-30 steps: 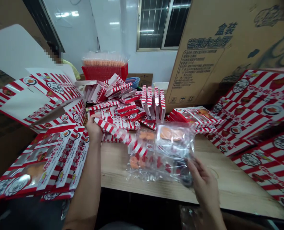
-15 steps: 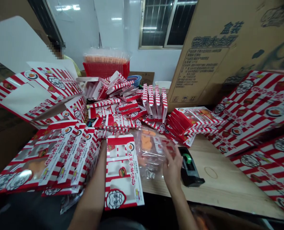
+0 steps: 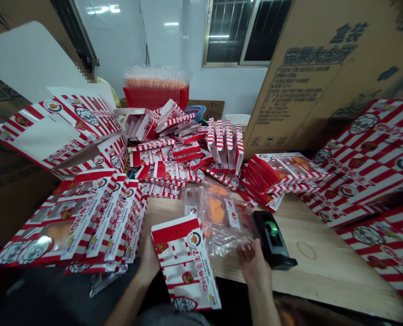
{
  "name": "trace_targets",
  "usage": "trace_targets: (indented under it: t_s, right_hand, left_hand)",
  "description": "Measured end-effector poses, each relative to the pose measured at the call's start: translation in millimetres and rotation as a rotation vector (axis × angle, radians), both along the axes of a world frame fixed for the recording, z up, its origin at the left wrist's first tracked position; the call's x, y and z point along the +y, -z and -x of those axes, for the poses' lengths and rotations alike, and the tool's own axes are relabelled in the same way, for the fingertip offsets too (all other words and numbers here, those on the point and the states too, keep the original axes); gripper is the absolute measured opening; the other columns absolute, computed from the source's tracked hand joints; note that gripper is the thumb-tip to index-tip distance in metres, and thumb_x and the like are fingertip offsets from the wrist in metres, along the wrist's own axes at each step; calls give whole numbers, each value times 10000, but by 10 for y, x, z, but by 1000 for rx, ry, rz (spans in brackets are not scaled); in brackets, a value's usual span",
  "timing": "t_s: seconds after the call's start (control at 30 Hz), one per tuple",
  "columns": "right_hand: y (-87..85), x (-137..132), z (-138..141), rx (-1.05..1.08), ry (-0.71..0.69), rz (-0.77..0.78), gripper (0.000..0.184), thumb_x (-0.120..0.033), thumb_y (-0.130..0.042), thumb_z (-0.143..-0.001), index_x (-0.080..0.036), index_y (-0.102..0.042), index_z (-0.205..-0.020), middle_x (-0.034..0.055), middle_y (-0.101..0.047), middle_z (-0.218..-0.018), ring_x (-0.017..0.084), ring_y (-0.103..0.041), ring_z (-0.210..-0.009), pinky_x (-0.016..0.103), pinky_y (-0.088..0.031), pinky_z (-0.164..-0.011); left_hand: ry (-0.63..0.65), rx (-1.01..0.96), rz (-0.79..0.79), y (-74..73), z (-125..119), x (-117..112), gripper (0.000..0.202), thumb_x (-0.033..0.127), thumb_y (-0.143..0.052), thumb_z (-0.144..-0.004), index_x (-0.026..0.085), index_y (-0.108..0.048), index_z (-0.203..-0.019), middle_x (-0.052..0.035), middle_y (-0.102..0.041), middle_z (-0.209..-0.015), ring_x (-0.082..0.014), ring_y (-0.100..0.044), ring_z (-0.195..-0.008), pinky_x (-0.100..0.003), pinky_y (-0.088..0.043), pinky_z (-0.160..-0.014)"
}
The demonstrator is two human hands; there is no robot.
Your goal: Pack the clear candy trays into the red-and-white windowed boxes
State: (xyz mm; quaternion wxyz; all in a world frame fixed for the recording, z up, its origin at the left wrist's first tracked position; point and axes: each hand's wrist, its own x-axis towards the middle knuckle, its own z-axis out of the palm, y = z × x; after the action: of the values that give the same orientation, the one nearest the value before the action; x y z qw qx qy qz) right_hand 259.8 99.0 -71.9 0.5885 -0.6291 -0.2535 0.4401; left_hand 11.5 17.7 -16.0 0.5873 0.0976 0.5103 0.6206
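My left hand grips the left edge of a flat red-and-white striped carton with windows cut in its front; the carton leans tilted, and its back hides some of the fingers. My right hand is palm-up with its fingers apart, by the lower edge of clear plastic packets that hold orange food-shaped pieces. Whether the fingertips touch the plastic I cannot tell. Just right of that hand stands a black tape dispenser with a green roll.
Filled cartons overlap in a stack at the left. A heap of striped cartons lies at the back, a smaller pile at the right. Large striped boxes and a brown cardboard box border the right side. A person is behind.
My right hand has drawn back from over the plastic packets toward me. The carton in my left hand has come lower and tilted. The view has shifted slightly.
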Motion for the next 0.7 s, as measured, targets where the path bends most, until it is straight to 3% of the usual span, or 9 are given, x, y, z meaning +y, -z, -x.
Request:
trace_targets:
  t_s: [0.07,0.13,0.2,0.3,0.43,0.6,0.7]
  right_hand:
    - [-29,77,-1,54,-91,14,464,-672,-584,-596,-218,-491,-632,3,-536,-513,178,-572,-477,326,-511,-463]
    - [-73,176,28,88,-156,12,434,-623,-629,-572,-206,-527,-631,3,-550,-503,161,-548,-437,297,-474,-409]
    - [-124,267,85,100,-177,-9,394,-555,-675,-538,-199,-544,-645,-8,-554,-499,149,-532,-420,270,-437,-379]
    - [-230,308,192,84,-123,-72,357,-487,-697,-528,-201,-528,-657,-26,-561,-521,148,-551,-465,256,-431,-410]
    - [-500,199,305,23,-5,-209,317,-424,-695,-602,-195,-548,-764,-13,-626,-698,163,-609,-697,266,-481,-602]
    - [-956,163,371,-61,137,-432,351,-452,-594,-738,-210,-510,-978,23,-612,-946,167,-601,-855,304,-481,-753]
    - [-1061,231,398,-305,167,-552,341,-423,-605,-744,-181,-526,-971,70,-619,-969,193,-604,-894,343,-467,-829]
  left_hand:
    - [51,65,-26,47,40,-103,524,624,-660,-644,190,-651,-937,-82,-705,-981,-300,-635,-990,-405,-516,-824]
    - [107,193,-21,62,78,-205,493,505,-788,-544,193,-665,-906,-76,-727,-924,-302,-653,-950,-389,-516,-822]
    - [110,296,15,50,111,-267,418,386,-828,-524,187,-667,-854,-73,-735,-868,-297,-673,-881,-380,-521,-799]
    - [9,329,32,-1,160,-257,377,328,-816,-535,195,-640,-841,-51,-733,-870,-280,-676,-882,-352,-520,-799]
    - [-102,230,23,-126,214,-158,444,243,-774,-499,186,-598,-902,-30,-730,-833,-286,-684,-861,-357,-540,-750]
    - [-34,71,-12,-337,206,-65,553,202,-725,-448,159,-594,-983,-60,-739,-852,-331,-692,-850,-407,-559,-728]
    - [33,-52,-15,-413,172,15,508,245,-742,-539,144,-610,-1018,-83,-744,-883,-322,-697,-854,-404,-565,-736]
